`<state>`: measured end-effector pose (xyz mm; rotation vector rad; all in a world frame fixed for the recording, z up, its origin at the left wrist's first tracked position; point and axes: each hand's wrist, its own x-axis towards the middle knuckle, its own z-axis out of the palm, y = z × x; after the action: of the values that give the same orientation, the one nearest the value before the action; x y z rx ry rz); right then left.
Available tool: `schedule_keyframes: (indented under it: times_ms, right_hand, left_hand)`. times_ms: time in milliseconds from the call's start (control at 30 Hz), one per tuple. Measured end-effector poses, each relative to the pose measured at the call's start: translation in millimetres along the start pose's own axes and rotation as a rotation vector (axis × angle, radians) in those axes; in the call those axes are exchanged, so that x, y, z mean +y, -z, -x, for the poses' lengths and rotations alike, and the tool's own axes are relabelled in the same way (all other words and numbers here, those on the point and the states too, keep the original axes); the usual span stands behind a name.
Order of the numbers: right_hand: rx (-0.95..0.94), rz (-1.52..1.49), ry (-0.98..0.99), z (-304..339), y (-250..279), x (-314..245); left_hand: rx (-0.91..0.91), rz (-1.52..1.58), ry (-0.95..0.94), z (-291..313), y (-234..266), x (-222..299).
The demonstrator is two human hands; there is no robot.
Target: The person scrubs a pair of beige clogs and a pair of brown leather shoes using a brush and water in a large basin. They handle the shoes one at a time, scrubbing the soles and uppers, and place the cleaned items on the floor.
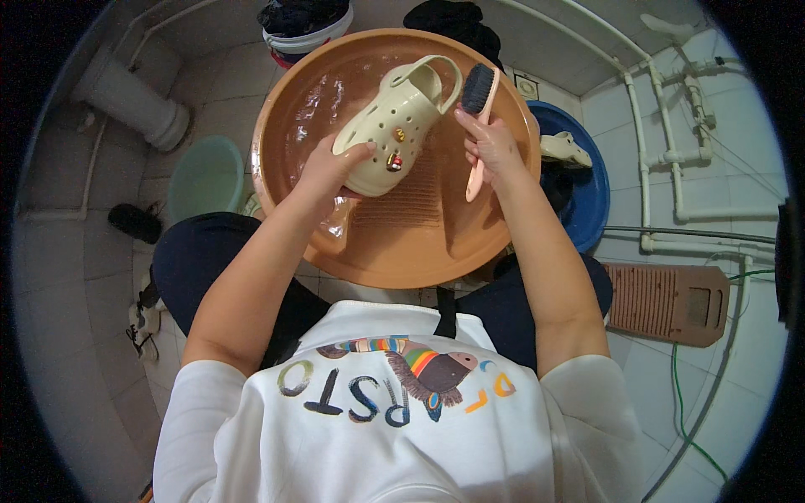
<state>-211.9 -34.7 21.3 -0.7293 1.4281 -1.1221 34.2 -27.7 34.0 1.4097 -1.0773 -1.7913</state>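
Observation:
My left hand [335, 169] grips a cream clog [387, 126] by its toe end, thumb on top and the other fingers underneath. Holes dot the clog's upper, two small coloured charms sit on it, and its heel strap points away from me. In my right hand [493, 149] is a pink-handled scrubbing brush [480, 92], held upright with its dark bristles beside the clog's strap, apart from it. Both are above a large orange basin [394, 272] that contains water and has a ridged washboard area [398, 210] moulded inside.
A blue basin [597, 201] at the right holds another cream clog [566, 149]. To the left stands a pale green basin [205, 172]. A brown washboard [667, 302] lies on the tiles at right, near a green hose [681, 402]. White pipes [641, 159] run along the right wall.

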Motion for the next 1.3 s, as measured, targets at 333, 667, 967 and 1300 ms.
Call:
schedule_keyframes:
  times_ms: [333, 667, 967, 1300]
  right_hand:
    - [-0.132, -0.150, -0.002, 7, -2, -13]
    - [-0.140, 0.039, 0.054, 6, -4, -9]
    - [-0.186, 0.027, 0.065, 6, -5, -8]
    - [-0.183, 0.234, 0.197, 17, -12, -18]
  left_hand:
    - [-0.127, 0.123, 0.074, 14, -8, 11]
    - [-0.151, 0.098, 0.118, 20, -6, 14]
    - [-0.084, 0.150, 0.232, 16, -6, 7]
    - [-0.168, 0.227, 0.266, 8, -1, -1]
